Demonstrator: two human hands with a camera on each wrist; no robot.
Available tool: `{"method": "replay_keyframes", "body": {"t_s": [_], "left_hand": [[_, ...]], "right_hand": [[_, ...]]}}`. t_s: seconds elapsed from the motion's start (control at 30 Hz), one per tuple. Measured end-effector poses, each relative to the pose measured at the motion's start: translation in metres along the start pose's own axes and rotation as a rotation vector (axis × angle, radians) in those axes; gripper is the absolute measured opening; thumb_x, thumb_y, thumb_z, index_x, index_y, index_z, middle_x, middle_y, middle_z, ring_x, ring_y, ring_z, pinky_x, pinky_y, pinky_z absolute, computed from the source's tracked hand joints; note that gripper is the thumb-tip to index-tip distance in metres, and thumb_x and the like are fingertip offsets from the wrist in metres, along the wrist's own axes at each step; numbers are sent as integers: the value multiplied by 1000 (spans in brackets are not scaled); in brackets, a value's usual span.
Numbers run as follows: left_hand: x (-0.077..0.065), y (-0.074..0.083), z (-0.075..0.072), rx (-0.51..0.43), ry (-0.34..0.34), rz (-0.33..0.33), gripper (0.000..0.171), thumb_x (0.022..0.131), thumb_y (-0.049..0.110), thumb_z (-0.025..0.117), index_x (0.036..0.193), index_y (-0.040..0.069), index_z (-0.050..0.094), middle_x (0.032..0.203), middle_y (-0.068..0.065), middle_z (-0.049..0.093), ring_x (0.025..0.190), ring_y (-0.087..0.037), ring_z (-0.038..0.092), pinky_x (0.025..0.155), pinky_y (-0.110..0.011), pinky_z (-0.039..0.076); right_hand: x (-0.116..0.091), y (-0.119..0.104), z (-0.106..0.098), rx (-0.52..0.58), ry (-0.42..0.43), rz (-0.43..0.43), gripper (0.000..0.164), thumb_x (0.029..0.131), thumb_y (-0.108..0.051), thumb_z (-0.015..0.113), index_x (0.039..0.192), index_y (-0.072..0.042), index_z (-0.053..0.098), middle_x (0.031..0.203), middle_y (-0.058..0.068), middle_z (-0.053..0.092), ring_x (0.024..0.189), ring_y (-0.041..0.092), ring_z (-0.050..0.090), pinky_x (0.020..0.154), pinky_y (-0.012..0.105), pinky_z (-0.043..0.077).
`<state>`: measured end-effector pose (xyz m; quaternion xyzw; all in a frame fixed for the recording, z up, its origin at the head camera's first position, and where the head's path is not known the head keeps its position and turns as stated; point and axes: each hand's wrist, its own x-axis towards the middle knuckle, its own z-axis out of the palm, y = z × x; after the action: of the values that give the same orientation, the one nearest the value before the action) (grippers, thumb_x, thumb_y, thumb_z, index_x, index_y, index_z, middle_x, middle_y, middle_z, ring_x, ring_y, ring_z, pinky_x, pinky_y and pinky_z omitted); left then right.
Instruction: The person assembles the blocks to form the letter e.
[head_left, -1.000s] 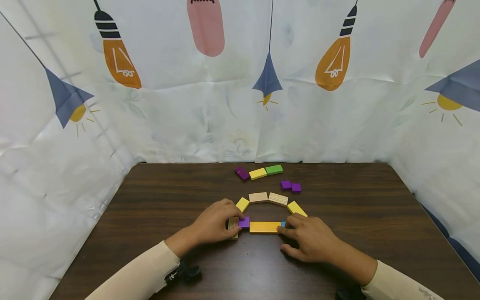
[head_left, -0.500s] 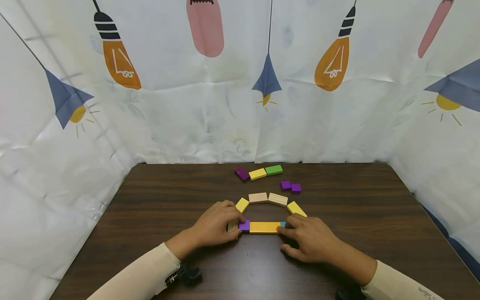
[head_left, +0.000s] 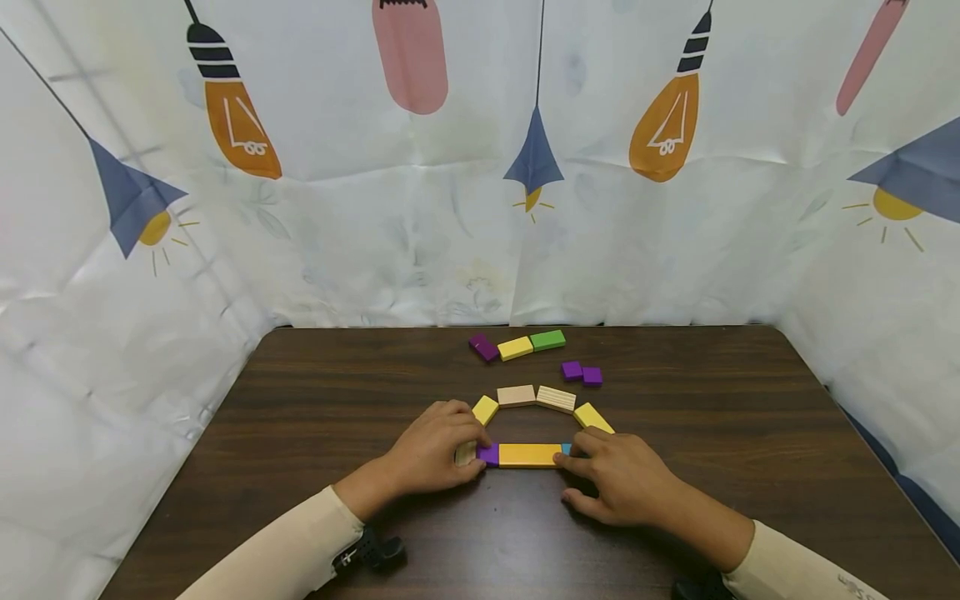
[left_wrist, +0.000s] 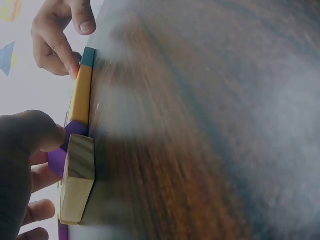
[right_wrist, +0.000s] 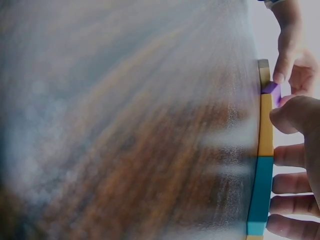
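Observation:
Between its thumb and fingers, my left hand (head_left: 433, 450) pinches a small purple block (head_left: 489, 456) at the left end of a long orange block (head_left: 528, 456). In the left wrist view the purple block sits slightly askew, beside a plain wooden block (left_wrist: 80, 157). My right hand (head_left: 626, 482) rests at the orange block's other end, index fingertip on it, the other fingers stretched out along a teal block (right_wrist: 261, 192). Most of the teal block is hidden under that hand in the head view.
Behind the row, two yellow blocks (head_left: 485, 409) and two plain wooden blocks (head_left: 516, 396) form an arch. Farther back lie two purple blocks (head_left: 572, 371), a dark purple block (head_left: 483, 347), a yellow block (head_left: 516, 348) and a green block (head_left: 548, 340) on the brown table (head_left: 337, 375).
My left hand has brought the purple block a little toward me, level with the orange block, its thumb shifting right onto the purple block's near side. The right hand has stayed in place.

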<state>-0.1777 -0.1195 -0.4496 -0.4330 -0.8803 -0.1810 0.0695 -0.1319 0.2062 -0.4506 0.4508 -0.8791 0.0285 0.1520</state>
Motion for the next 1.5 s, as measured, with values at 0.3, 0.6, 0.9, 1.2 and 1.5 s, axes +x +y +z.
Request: {"method": "replay_keyframes", "body": {"t_s": [0.3,0.6,0.9,1.2,1.5], "left_hand": [[1,1,2,7,7,11,18,83,31,81,100,25,75,101,12,69,111,-16,56,100,-39,43],[2,2,2,15,18,13,18,83,30,81,100,25,75,100,12,70,109,-16,57,99,-39,43],[2,5,3,15,-3,-20,21,84,31,80,103,25,76,100,12,70,110,-16,56,101,-40,42],[2,6,4,14,-6,-19,25,85,34,80,107,24,75,100,12,70,111,-16,55,102,-40,40],[4,5,8,45,12,-11,23,84,34,81,105,24,76,101,10,71,110,-16,56,101,-39,40]], "right_hand": [[0,1,1,4,-8,1,38,90,-47,73,118,-22,79,88,-4,50,67,7,35,49,20,27],[0,1,0,10,-1,1,38,90,-46,73,118,-22,79,88,-4,50,67,7,35,49,20,26],[-1,1,1,11,1,1,38,89,-47,74,118,-22,79,88,-5,50,67,7,35,49,19,25],[-1,1,1,12,-1,4,38,90,-47,73,118,-22,79,87,-5,48,67,7,34,49,19,25],[-1,2,0,12,-3,2,38,90,-47,73,118,-22,79,88,-5,49,68,7,35,49,20,26]]}}
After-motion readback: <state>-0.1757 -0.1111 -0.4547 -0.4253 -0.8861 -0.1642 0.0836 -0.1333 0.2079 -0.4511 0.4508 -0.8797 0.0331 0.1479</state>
